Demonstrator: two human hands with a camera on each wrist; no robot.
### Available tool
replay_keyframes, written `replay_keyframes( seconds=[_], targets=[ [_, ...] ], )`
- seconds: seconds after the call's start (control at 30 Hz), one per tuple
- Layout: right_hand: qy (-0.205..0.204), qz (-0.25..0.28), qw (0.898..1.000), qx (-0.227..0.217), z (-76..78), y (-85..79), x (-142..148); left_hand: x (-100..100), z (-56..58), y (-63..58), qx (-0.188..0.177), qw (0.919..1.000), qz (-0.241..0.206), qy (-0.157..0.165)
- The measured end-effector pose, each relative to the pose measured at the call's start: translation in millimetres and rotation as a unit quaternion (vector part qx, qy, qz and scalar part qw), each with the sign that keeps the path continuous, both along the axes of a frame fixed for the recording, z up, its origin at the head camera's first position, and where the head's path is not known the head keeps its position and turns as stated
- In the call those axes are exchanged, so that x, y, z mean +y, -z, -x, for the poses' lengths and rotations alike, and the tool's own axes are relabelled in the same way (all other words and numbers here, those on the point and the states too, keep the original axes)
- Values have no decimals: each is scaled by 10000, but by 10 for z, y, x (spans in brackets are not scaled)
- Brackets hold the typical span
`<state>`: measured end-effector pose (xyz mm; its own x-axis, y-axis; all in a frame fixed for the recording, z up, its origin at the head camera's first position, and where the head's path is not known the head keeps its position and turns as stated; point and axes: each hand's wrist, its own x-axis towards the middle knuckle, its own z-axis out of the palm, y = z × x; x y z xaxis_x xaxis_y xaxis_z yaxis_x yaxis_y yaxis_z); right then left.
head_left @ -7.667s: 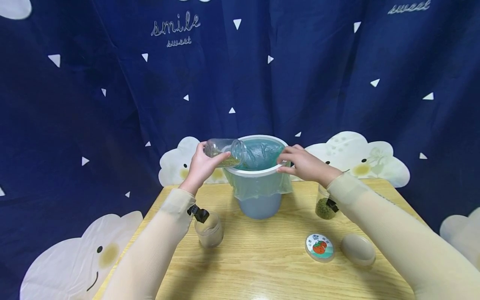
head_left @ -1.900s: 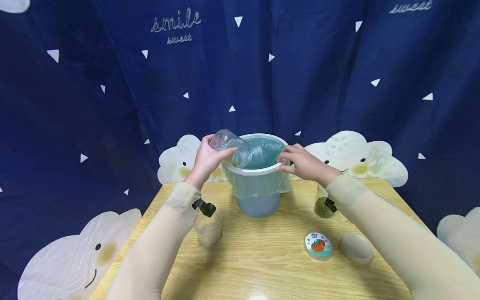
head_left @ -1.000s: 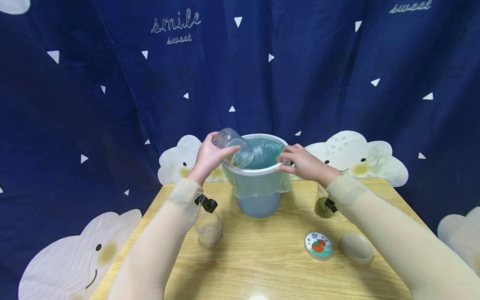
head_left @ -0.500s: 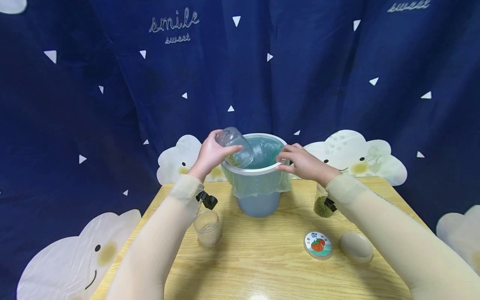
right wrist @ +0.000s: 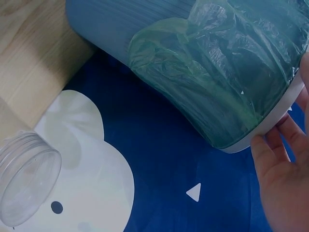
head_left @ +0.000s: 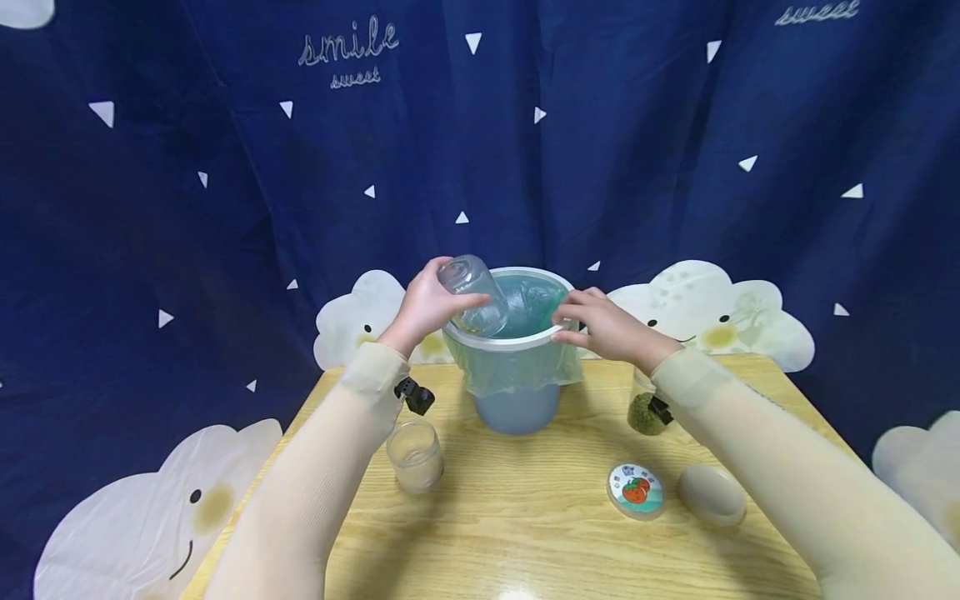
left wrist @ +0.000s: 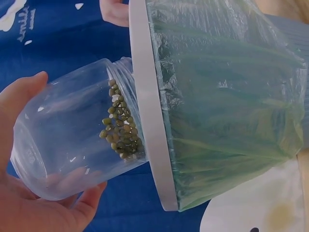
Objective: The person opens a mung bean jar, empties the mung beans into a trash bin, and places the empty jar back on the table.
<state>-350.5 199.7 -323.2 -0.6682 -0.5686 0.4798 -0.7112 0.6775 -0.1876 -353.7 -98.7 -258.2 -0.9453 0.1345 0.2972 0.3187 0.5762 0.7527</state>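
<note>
My left hand (head_left: 427,308) grips a clear plastic jar (head_left: 471,287), its base raised and its mouth tipped down over the near-left rim of a trash can (head_left: 517,408). In the left wrist view a small heap of green mung beans (left wrist: 123,130) lies inside, close to the jar's mouth. A thin green bag (head_left: 506,371) lines the can and folds down over its outside. My right hand (head_left: 609,327) holds the can's white rim on the right, fingers over the edge and thumb outside, as the right wrist view (right wrist: 285,179) also shows.
An uncapped clear jar (head_left: 416,458) stands below my left wrist. Under my right wrist is another jar (head_left: 647,412) partly filled with green beans. A tomato-printed lid (head_left: 636,492) and a beige lid (head_left: 712,496) lie on the wooden table (head_left: 517,525). A blue curtain (head_left: 480,133) hangs behind.
The jar has gone from nearly level to steeply tipped, and my left hand has shifted slightly right. Far fewer beans show in it than at first. My right hand keeps its place on the rim.
</note>
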Motion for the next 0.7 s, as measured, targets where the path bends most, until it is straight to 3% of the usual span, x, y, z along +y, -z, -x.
replay_keyframes(
  seconds=[0.37, 0.7],
  targets=[
    [6, 15, 10000, -13, -6, 7, -1, 54, -15, -56, 100, 9983, 530, 223],
    [30, 12, 10000, -57, -3, 8, 0, 88, 6, -39, 649, 9919, 992, 459]
  ],
)
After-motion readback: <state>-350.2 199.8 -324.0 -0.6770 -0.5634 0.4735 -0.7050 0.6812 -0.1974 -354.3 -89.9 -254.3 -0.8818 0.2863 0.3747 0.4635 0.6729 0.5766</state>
